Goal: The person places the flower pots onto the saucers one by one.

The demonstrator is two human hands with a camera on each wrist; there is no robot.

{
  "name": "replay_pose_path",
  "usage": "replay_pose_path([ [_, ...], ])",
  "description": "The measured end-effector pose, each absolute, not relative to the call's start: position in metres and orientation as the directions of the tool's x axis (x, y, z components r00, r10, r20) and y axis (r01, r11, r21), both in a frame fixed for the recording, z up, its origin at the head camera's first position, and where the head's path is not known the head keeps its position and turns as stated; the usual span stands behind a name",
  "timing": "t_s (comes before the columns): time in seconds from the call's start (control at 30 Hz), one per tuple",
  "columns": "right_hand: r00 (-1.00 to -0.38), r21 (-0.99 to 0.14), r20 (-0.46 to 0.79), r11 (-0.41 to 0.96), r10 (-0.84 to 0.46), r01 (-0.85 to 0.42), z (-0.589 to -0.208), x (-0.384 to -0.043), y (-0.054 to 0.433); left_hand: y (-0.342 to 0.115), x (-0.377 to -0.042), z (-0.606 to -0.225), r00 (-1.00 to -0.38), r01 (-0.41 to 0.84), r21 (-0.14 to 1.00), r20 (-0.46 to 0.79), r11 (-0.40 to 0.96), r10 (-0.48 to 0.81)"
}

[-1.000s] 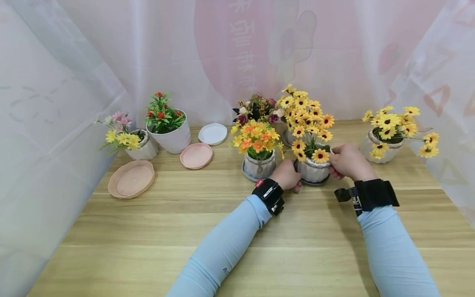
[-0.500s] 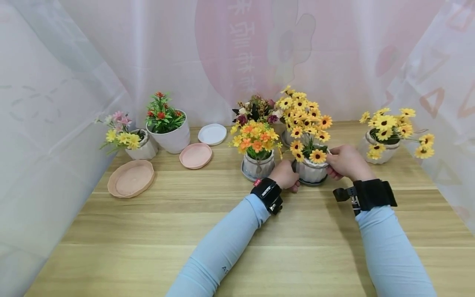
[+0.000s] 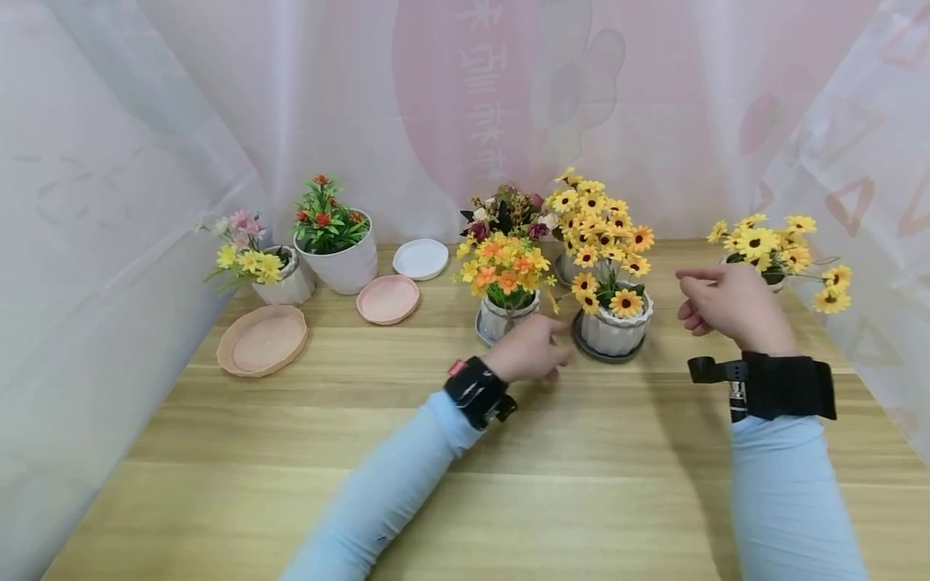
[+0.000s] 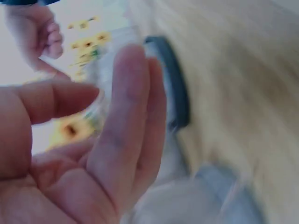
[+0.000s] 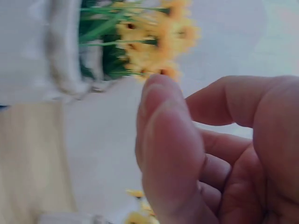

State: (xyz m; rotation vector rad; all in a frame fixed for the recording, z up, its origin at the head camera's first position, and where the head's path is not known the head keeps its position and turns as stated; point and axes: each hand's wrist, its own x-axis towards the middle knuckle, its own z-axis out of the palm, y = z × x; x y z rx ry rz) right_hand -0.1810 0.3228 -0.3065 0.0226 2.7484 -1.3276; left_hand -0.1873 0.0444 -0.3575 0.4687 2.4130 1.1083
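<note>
A white fluted pot (image 3: pixel 613 329) of yellow sunflower-like blooms stands upright on a dark grey saucer (image 3: pixel 606 353). My left hand (image 3: pixel 529 349) is off to its left, apart from it, and partly covers the pot of orange and yellow flowers (image 3: pixel 508 278) behind. In the left wrist view the fingers (image 4: pixel 126 112) are extended and hold nothing. To the right of the sunflower pot hovers my right hand (image 3: pixel 737 305), its fingers (image 5: pixel 170 154) loosely bent around empty air. Behind that hand, another pot of yellow flowers (image 3: pixel 759 242) is partly hidden.
On the left are a pot of pink and yellow flowers (image 3: pixel 286 282), a red-flowered white pot (image 3: pixel 341 258), a tan saucer (image 3: pixel 263 339), a pink saucer (image 3: pixel 388 299) and a white saucer (image 3: pixel 420 259). Purple flowers (image 3: pixel 501 211) stand behind the orange ones. A curtain (image 3: pixel 327 97) backs the table.
Both hands have let go of the sunflower pot and its saucer and drawn apart, the left hand to the left, the right hand to the right and up. The pot stays on the saucer.
</note>
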Motion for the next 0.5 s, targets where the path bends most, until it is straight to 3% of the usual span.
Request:
replay_pose_path([
  [0.1, -1.000, -0.778, -0.006, 0.628, 0.013, 0.013, -0.295, -0.171, 0.322, 0.006, -0.180, -0.339, -0.824, 0.191, 0.806, -0.178, 0.561, 0.538],
  [0.2, -0.996, -0.767, 0.067, 0.641, 0.052, -0.018, -0.285, -0.161, 0.320, -0.040, -0.177, -0.321, -0.850, 0.220, 0.820, -0.105, 0.528, 0.516],
  [0.37, -0.978, -0.756, 0.173, 0.652, 0.116, -0.057, -0.270, -0.145, 0.314, -0.118, -0.183, -0.309, -0.945, 0.156, 0.825, -0.036, 0.543, 0.326],
  [0.5, -0.964, -0.743, 0.225, 0.665, 0.143, -0.074, -0.263, -0.136, 0.307, -0.166, -0.194, -0.315, -0.984, 0.021, 0.837, -0.081, 0.547, 0.161],
])
